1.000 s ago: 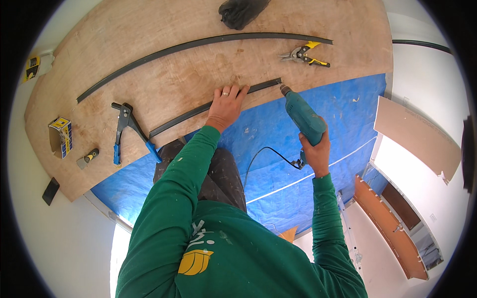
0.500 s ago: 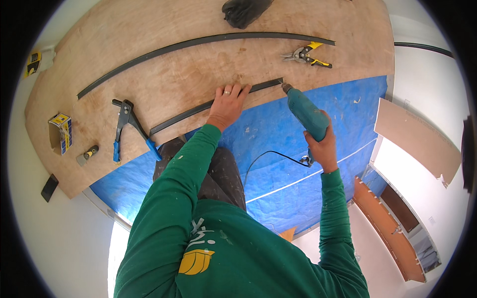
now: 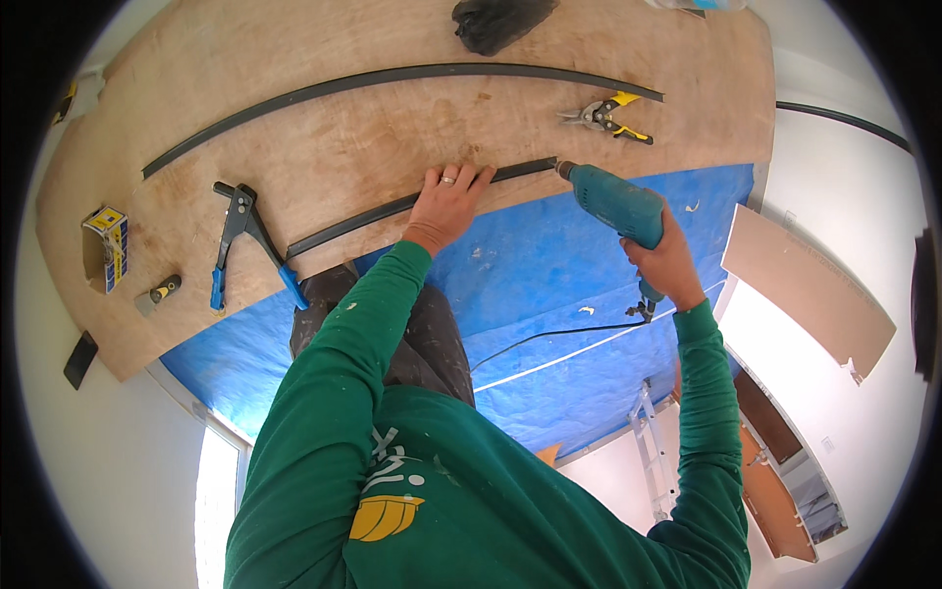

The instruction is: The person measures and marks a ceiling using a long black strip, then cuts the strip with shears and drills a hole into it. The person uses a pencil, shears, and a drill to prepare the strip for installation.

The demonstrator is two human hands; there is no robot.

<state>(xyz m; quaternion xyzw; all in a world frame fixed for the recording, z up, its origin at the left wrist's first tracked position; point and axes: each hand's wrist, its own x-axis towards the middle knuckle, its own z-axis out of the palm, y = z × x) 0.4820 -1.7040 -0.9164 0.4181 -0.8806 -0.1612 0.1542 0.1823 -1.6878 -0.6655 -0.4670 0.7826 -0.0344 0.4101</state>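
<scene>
My left hand presses a short dark metal strip onto the plywood board, its fingers bent over the strip. The handle of a teal corded drill sits in my right hand. The drill lies nearly level, its chuck at the strip's right end; whether the bit touches the metal is too small to tell. A hand riveter with blue grips lies beside the strip's left end. Beyond the strip's right end are yellow-handled tin snips. A longer dark strip lies farther back.
At the board's left are an opened cardboard box, a small scraper and a flat black object. A black plastic bag lies at the back. Blue sheeting spreads below the near edge; a ladder stands beyond, lower right.
The drill's rear and my right hand have swung right and slightly down, leaving the drill more level, its chuck still by the strip's end. My left hand stays on the strip.
</scene>
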